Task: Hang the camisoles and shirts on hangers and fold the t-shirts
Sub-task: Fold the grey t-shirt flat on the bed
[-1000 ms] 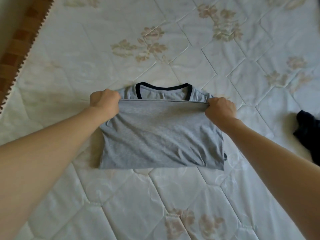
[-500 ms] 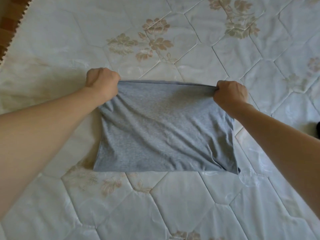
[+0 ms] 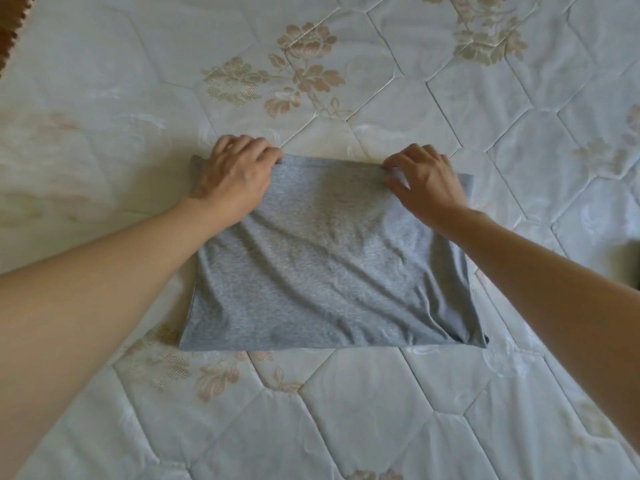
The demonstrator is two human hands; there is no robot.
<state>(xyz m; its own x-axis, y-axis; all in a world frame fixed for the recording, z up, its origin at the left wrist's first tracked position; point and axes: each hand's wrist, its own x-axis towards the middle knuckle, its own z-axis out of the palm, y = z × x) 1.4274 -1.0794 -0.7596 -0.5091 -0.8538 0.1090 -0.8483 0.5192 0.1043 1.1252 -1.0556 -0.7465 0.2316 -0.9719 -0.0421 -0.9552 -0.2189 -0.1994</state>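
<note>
A grey t-shirt (image 3: 329, 271) lies folded into a rectangle on the quilted mattress (image 3: 346, 410); its collar is hidden under the folded-over layer. My left hand (image 3: 235, 178) sits on the shirt's far left corner, fingers curled over the hem at the far edge. My right hand (image 3: 426, 181) is at the far right corner, with thumb and fingertips pinching the hem. Wrinkles run across the shirt between my forearms.
The pale mattress with floral patches fills the view on all sides of the shirt. A dark garment (image 3: 635, 268) shows as a sliver at the right edge. A brown strip (image 3: 10, 29) borders the mattress at the top left corner.
Both hands carried the bottom hem away from me over the collar and laid it down at the far edge. The collar is now covered and my hands rest low on the shirt.
</note>
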